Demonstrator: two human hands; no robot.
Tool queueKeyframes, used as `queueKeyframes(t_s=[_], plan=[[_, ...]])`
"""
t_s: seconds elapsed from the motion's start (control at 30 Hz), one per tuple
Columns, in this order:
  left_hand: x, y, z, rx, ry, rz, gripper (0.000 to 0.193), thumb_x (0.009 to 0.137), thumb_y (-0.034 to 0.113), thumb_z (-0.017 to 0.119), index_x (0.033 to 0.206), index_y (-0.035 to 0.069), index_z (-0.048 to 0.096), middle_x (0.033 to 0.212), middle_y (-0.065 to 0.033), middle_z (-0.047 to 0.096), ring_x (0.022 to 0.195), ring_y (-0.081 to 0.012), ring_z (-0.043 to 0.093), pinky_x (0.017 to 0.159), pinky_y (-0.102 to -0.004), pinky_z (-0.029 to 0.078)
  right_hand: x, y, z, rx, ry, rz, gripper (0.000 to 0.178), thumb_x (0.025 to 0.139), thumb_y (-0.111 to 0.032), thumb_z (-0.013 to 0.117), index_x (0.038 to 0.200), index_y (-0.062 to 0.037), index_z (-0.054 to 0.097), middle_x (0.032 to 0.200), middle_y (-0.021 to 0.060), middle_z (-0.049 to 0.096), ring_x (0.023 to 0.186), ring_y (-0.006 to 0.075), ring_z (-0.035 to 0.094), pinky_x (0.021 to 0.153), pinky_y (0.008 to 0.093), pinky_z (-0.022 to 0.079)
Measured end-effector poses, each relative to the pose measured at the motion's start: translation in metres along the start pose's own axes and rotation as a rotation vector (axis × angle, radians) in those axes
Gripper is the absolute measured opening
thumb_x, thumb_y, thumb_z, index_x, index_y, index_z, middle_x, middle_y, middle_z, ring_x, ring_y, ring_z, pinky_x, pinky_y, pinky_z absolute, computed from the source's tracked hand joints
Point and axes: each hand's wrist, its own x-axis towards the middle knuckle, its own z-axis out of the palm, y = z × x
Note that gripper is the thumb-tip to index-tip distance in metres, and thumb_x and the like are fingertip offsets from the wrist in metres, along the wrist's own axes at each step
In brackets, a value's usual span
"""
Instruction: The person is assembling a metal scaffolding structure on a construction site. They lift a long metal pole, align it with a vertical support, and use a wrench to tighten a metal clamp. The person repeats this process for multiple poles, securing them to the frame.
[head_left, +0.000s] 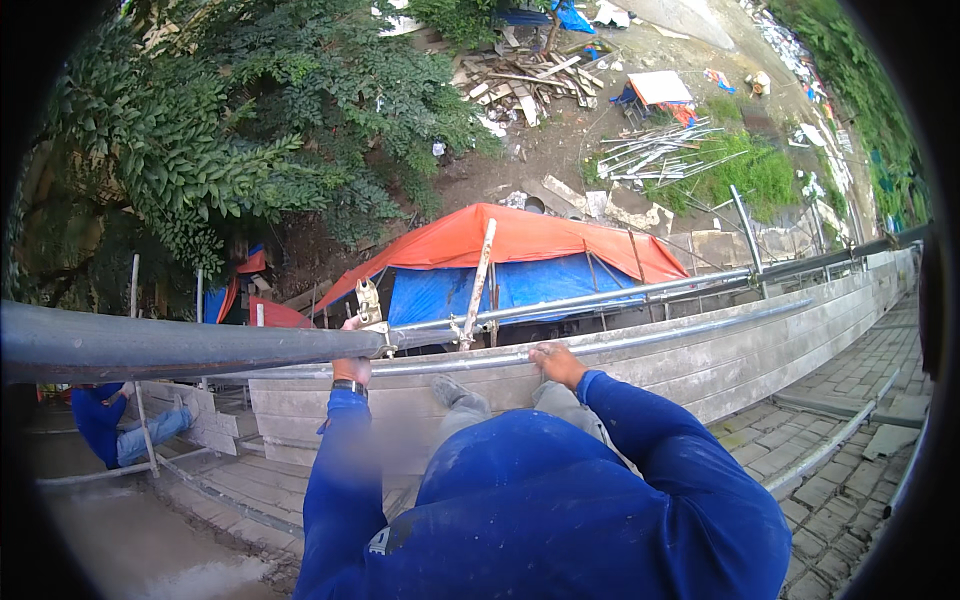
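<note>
My left hand (352, 370) reaches up under a thick grey pipe (180, 340), which hides its middle. Its wrist wears a dark watch (350, 386). A few fingertips show above that pipe, beside a brass-coloured scaffold coupler (369, 301); what they grip is hidden. A thinner galvanized pipe (690, 326) runs across in front of me, passing at the base of the left hand. My right hand (558, 365) is closed on this pipe, fingers curled over it. Both arms wear blue sleeves, and my shoes (455, 391) stand just below the pipe.
Grey planking (740, 370) curves along the scaffold edge, with paving (830, 470) behind. A pale upright pole (478, 285) stands ahead. Below lie an orange tarp (480, 235), a blue tarp (520, 290) and loose pipes (660, 152). Another person (100, 425) in blue is at left.
</note>
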Motion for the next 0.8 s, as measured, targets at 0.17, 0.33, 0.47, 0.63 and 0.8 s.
queueKeyframes(t_s=[0.17, 0.33, 0.47, 0.63, 0.8], plan=[[-0.002, 0.001, 0.004, -0.005, -0.017, 0.020, 0.058, 0.104, 0.048, 0.046, 0.129, -0.003, 0.059, 0.118, -0.0138, 0.067, 0.105, -0.0232, 0.065, 0.097, -0.0396, 0.051, 0.068, -0.130, 0.066, 0.060, -0.264, -0.229, 0.047, 0.104, -0.042, 0.049, 0.101, 0.0005, 0.068, 0.081, 0.0148, 0.071, 0.079, 0.0248, 0.069, 0.076, 0.0407, 0.052], [-0.033, 0.031, 0.056, 0.099, -0.038, 0.018, 0.061, 0.106, 0.050, 0.041, 0.130, -0.004, 0.057, 0.122, -0.0161, 0.066, 0.110, -0.0270, 0.065, 0.101, -0.0425, 0.050, 0.099, -0.205, 0.118, 0.090, -0.263, -0.243, 0.054, 0.106, -0.049, 0.044, 0.104, -0.0001, 0.066, 0.079, 0.0142, 0.069, 0.076, 0.0251, 0.068, 0.076, 0.0408, 0.052], [-0.018, 0.014, 0.018, 0.579, -0.088, 0.174, 0.060, 0.106, 0.049, 0.043, 0.134, -0.003, 0.053, 0.124, -0.0147, 0.065, 0.111, -0.0252, 0.064, 0.100, -0.0403, 0.049, 0.105, -0.210, 0.163, 0.178, -0.147, -0.302, 0.048, 0.106, -0.044, 0.049, 0.106, 0.0018, 0.063, 0.092, 0.0140, 0.067, 0.081, 0.0204, 0.065, 0.075, 0.0380, 0.053], [-0.007, 0.000, -0.001, 0.391, -0.063, 0.128, 0.061, 0.104, 0.050, 0.046, 0.136, -0.002, 0.053, 0.126, -0.0140, 0.065, 0.114, -0.0245, 0.063, 0.103, -0.0405, 0.048, 0.101, -0.214, 0.179, 0.342, -0.073, -0.289, 0.038, 0.104, -0.037, 0.054, 0.110, -0.0003, 0.061, 0.099, 0.0228, 0.067, 0.094, 0.0382, 0.065, 0.084, 0.0434, 0.050], [-0.003, 0.003, 0.006, 0.108, -0.087, -0.016, 0.044, 0.102, 0.039, 0.050, 0.127, 0.004, 0.058, 0.122, -0.0110, 0.065, 0.111, -0.0229, 0.063, 0.101, -0.0397, 0.049, 0.095, -0.216, 0.183, 0.246, 0.079, -0.428, 0.032, 0.104, -0.032, 0.053, 0.106, -0.0008, 0.059, 0.094, 0.0226, 0.064, 0.091, 0.0394, 0.063, 0.081, 0.0444, 0.049]])
